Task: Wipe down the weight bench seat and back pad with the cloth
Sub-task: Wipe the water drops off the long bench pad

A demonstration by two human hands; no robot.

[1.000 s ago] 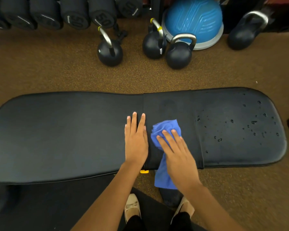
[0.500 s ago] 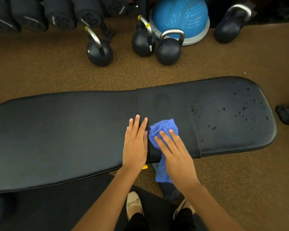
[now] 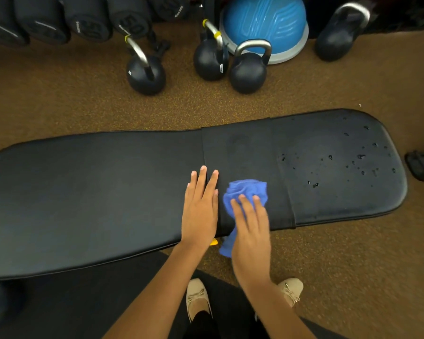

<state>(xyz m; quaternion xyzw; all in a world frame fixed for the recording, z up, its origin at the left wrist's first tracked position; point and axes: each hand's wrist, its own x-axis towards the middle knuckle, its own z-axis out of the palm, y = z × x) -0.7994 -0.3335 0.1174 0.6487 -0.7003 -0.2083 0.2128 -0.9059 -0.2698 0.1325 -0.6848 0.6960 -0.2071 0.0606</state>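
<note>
A long black weight bench lies across the view. Its back pad (image 3: pixel 88 192) fills the left, and its seat pad (image 3: pixel 335 172) on the right carries several water droplets. A darker band (image 3: pixel 242 152) spans the middle. A blue cloth (image 3: pixel 245 189) sits bunched on that band, one end hanging over the near edge. My right hand (image 3: pixel 251 231) presses flat on the cloth. My left hand (image 3: pixel 201 206) rests flat on the pad beside it, fingers extended, holding nothing.
Three black kettlebells (image 3: pixel 146 74) (image 3: pixel 211 59) (image 3: pixel 247 72) stand on the brown floor beyond the bench, with a blue balance dome (image 3: pixel 264 23) and a fourth kettlebell (image 3: pixel 335 42) further right. Dumbbells (image 3: pixel 88 20) line the top left. A black bench foot (image 3: pixel 421 167) shows at right. My shoes (image 3: pixel 198 299) are below.
My right hand and the cloth have shifted slightly right along the middle band. The view has drifted, moving the bench a little in frame. My left hand stays put.
</note>
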